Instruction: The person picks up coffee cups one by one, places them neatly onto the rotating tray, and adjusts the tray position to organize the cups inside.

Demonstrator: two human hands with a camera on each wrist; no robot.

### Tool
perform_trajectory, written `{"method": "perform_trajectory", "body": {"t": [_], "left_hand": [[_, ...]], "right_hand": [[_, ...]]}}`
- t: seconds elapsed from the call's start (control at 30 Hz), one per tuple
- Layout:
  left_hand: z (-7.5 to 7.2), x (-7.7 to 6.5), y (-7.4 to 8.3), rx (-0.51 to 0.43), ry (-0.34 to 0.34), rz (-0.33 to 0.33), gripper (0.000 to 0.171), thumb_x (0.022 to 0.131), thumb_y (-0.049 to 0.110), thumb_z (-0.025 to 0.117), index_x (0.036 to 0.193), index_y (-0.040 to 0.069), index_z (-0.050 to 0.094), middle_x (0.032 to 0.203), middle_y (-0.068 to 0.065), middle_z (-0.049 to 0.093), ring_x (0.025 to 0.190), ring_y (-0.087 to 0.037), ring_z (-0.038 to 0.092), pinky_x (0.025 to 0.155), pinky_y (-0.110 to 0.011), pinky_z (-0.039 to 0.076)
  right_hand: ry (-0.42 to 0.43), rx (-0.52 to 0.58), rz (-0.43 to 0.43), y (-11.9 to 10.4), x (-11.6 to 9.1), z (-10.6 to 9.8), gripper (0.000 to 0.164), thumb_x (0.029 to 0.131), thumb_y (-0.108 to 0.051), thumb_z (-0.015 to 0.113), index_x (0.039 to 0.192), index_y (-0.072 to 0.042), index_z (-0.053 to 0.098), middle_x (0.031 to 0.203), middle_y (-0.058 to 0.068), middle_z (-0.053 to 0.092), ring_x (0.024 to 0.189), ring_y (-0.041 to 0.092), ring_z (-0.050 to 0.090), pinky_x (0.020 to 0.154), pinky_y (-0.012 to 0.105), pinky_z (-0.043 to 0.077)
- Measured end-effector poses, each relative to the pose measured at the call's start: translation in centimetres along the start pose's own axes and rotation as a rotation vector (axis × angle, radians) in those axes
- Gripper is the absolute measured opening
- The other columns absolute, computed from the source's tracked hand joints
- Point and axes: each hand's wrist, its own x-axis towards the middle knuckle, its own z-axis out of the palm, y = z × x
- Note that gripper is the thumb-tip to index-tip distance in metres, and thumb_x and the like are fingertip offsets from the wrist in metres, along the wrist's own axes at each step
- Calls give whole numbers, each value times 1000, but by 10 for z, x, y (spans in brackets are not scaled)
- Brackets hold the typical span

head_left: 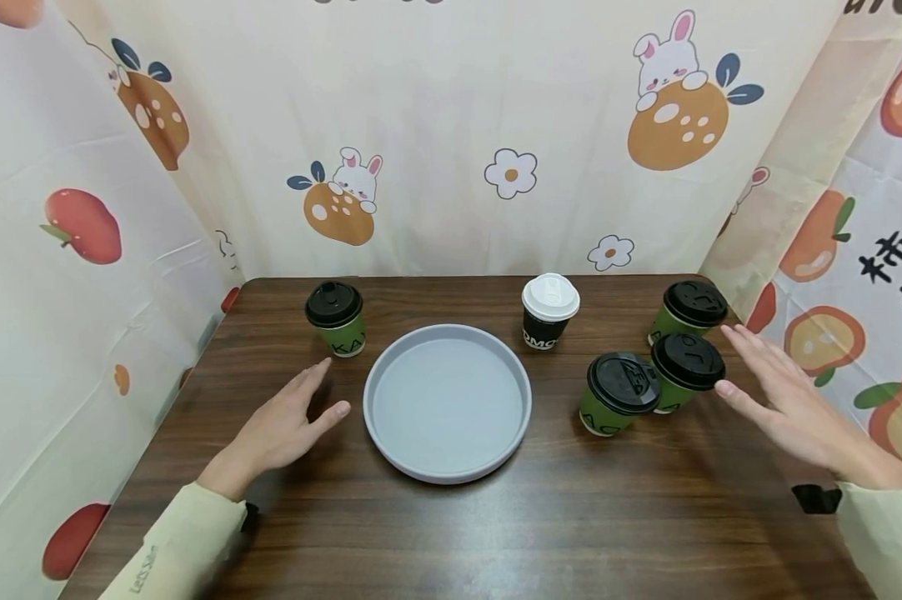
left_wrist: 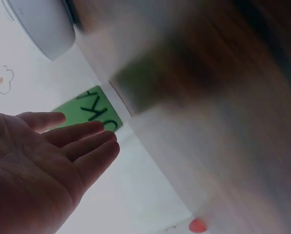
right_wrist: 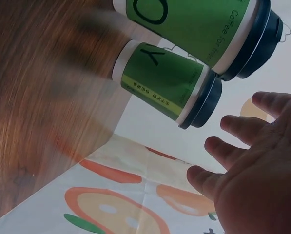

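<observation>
My left hand (head_left: 278, 429) is spread with straight fingers just in front of a green paper cup with a black lid (head_left: 335, 318) at the back left. That green cup (left_wrist: 89, 109) shows behind the fingers in the left wrist view. On the right, my right hand (head_left: 804, 408) reaches with extended fingers beside a cluster of green cups with black lids: a rear cup (head_left: 689, 308), a middle cup (head_left: 685, 372) and a front cup (head_left: 618, 396). The right wrist view has two green cups (right_wrist: 160, 80) beyond the fingertips. Neither hand holds anything.
A round grey tray (head_left: 447, 475) lies mid-table between the hands. Behind its right side stands a black cup with a white lid (head_left: 548, 310). The brown wooden table (head_left: 451, 542) is bordered at the back and sides by printed curtains (head_left: 436, 108).
</observation>
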Motion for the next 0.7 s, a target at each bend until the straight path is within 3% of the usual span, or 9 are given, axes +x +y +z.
{"method": "perform_trajectory", "body": {"t": [0.3,0.53,0.7], "left_hand": [[3,5,12,-88,-42,-1,90,103,64,44,163,1,18,165,-24,24,149,-45,29,116,-63,28],[7,10,15,-131,-31,8,90,103,64,43,162,-1,20,164,-24,26,148,-45,31,116,-63,29],[10,14,15,-148,-29,1,91,102,65,42,161,-2,22,161,-26,32,146,-45,35,115,-63,31]], "right_hand": [[57,31,-50,-5,-5,6,81,101,-19,63,166,-26,14,171,16,9,155,43,1,118,65,-12],[75,57,-60,-10,-7,10,84,100,-18,66,166,-28,16,171,13,12,156,38,4,118,69,-6],[92,59,-62,-15,-9,13,89,96,-18,71,166,-27,16,170,14,15,154,43,8,117,71,-2]]}}
